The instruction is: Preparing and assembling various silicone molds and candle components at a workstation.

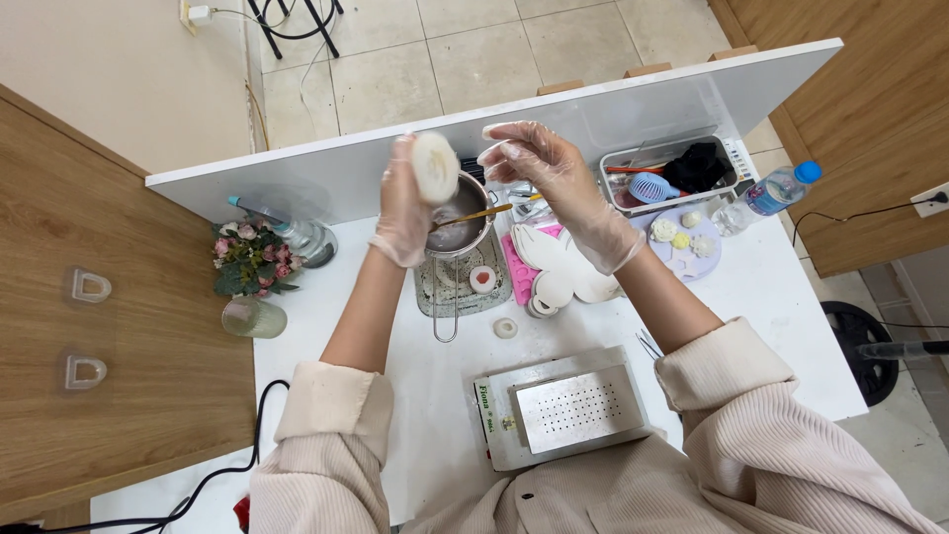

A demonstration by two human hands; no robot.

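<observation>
Around the pot (457, 225): flowers (251, 259), moulds (563, 269), perforated plate (576, 407).

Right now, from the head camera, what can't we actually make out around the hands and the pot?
- Left hand: holds a pale round piece; its material is blurred.
- Metal pot: contents partly hidden by that hand and the piece.
- Right hand: fingers raised, whether they pinch anything is too small to tell.
- Wooden stick: its tip disappears into the pot.
- Clear bin: contents jumbled, too small.
</observation>
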